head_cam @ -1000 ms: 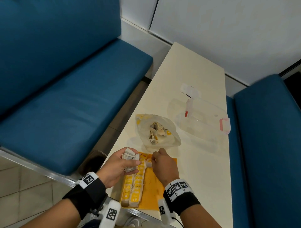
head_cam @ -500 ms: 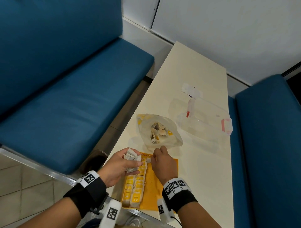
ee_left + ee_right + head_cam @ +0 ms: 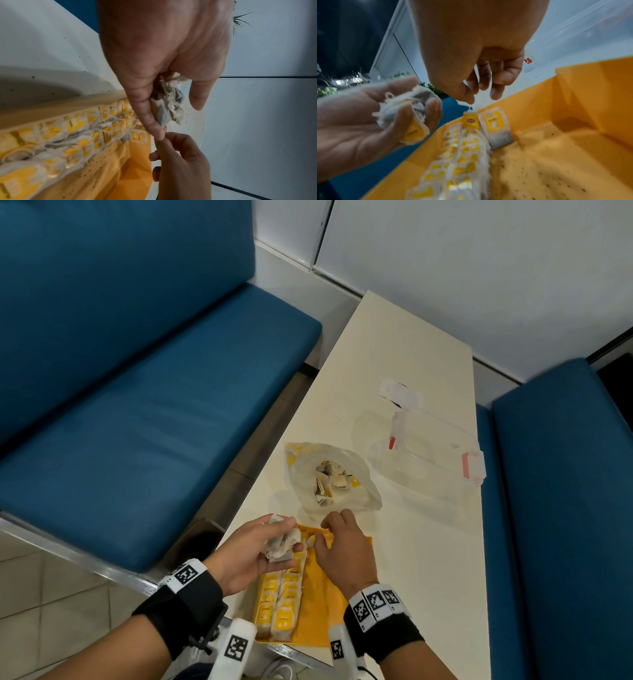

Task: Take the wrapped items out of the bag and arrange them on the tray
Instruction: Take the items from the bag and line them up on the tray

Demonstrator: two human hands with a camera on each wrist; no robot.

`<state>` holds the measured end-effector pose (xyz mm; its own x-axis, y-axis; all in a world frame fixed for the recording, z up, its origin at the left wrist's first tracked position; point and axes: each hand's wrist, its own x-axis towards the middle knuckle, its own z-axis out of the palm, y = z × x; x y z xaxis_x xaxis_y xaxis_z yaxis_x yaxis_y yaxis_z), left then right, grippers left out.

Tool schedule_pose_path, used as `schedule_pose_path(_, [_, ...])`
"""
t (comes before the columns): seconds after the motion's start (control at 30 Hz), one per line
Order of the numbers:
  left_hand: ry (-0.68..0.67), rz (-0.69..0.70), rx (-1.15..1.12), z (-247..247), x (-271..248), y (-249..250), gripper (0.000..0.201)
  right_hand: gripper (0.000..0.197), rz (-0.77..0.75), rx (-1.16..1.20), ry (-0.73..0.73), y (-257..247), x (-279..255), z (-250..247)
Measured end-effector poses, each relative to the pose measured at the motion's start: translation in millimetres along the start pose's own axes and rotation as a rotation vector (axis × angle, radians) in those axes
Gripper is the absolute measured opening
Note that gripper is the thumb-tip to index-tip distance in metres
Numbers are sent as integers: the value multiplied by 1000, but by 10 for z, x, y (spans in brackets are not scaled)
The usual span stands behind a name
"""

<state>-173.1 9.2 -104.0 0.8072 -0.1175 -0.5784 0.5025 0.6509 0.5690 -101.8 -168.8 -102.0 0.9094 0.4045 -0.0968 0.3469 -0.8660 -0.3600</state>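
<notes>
— Since the head view shows the left hand [image 3: 253, 549] cupping a loose bunch of tea bags [image 3: 282, 541] over the yellow tray [image 3: 329, 604], where should the next one go?
— At the far end of the rows [image 3: 279, 604], I'd judge; the right hand [image 3: 342, 546] works there, and the plastic bag [image 3: 334, 477] with more lies just beyond.

— Left wrist view?
— Thumb and fingers [image 3: 149, 115] curl round the bunch above the tray's far corner.

— Right wrist view?
— Thumb and forefinger [image 3: 467, 94] pinch a string; its yellow tag [image 3: 470, 120] dangles over the row end. Lower it gently, tag flat. The tray's right half is bare floor, so the side wall [image 3: 594, 86] shouldn't crowd that hand.
</notes>
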Motion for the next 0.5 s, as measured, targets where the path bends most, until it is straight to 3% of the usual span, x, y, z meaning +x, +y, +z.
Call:
schedule_pose_path(0.1, [14, -40, -64, 24, 16, 16, 32, 21, -171, 192, 74, -34, -113, -115])
schedule_pose_path(0.23, [4, -70, -103, 61, 34, 1, 33, 26, -452, 284, -3, -115, -229, -221])
schedule_pose_path(0.5, [2, -131, -97, 73, 31, 6, 35, 14, -419, 218, 7, -43, -248, -155])
